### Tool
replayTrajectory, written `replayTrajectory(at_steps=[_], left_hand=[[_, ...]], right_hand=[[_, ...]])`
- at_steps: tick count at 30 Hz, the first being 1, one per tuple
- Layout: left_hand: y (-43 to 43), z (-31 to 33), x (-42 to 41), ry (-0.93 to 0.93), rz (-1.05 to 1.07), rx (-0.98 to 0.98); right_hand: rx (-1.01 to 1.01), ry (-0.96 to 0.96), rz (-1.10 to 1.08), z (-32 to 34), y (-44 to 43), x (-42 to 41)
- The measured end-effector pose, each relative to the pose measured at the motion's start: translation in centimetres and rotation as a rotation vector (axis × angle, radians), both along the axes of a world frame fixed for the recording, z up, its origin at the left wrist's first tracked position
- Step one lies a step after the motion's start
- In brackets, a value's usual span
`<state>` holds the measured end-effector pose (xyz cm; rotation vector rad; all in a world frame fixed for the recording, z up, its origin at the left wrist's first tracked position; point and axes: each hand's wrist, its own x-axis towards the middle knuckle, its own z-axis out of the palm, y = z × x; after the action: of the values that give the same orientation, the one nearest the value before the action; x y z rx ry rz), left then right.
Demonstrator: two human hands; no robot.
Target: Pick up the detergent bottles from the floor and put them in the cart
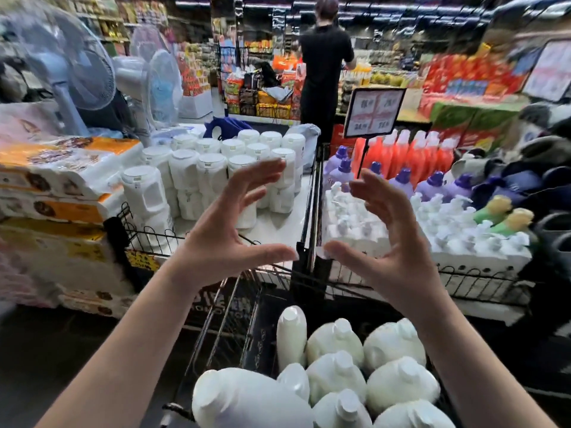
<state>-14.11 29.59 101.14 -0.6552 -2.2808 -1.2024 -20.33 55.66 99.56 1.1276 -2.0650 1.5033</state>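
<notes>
Several white detergent bottles (pixel 335 373) stand packed in the wire cart (pixel 228 322) at the bottom of the view, caps up. One larger white bottle (pixel 244 400) sits at the cart's near left corner. My left hand (pixel 228 230) and my right hand (pixel 392 242) are raised above the cart, palms facing each other, fingers spread, holding nothing. The floor beside the cart is dark, and I see no bottle on it.
A low display (pixel 216 177) of white tubs stands ahead on the left, with stacked tissue packs (pixel 55 183) beside it. On the right, pump bottles (pixel 432 223), purple and red bottles and a price sign (pixel 372 112). A person in black (pixel 324 72) stands beyond.
</notes>
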Motion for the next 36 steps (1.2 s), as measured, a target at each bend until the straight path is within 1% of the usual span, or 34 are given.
replayTrajectory(at_steps=[5, 11, 16, 18, 22, 27, 31, 36], left_hand=[[3.0, 0.7, -2.5, 0.052, -0.119, -0.006], [6.6, 0.1, -4.5, 0.036, -0.272, 0.060], [12.1, -0.6, -6.5, 0.006, -0.451, 0.124], [15.3, -0.9, -7.4, -0.015, -0.541, 0.143], [22.9, -1.2, -8.5, -0.038, -0.703, 0.122], [34.0, -1.4, -8.6, -0.074, -0.904, 0.106], [43.1, -1.7, -8.8, -0.104, -1.010, 0.066], [55.4, -2.4, -9.4, -0.148, -1.091, 0.064]], right_hand=[[0.018, 0.024, -0.092, 1.5, 3.3, 0.9], [0.019, -0.028, -0.216, 1.4, 6.0, 2.6], [0.010, -0.065, -0.391, 0.9, 10.4, 5.2], [-0.007, -0.083, -0.487, 0.8, 13.1, 6.6], [-0.046, -0.074, -0.696, 0.3, 19.3, 9.8], [-0.160, -0.065, -0.918, -0.9, 28.0, 13.2], [-0.190, -0.055, -1.028, -1.9, 34.8, 14.2], [-0.217, -0.064, -1.119, -3.3, 45.7, 14.3]])
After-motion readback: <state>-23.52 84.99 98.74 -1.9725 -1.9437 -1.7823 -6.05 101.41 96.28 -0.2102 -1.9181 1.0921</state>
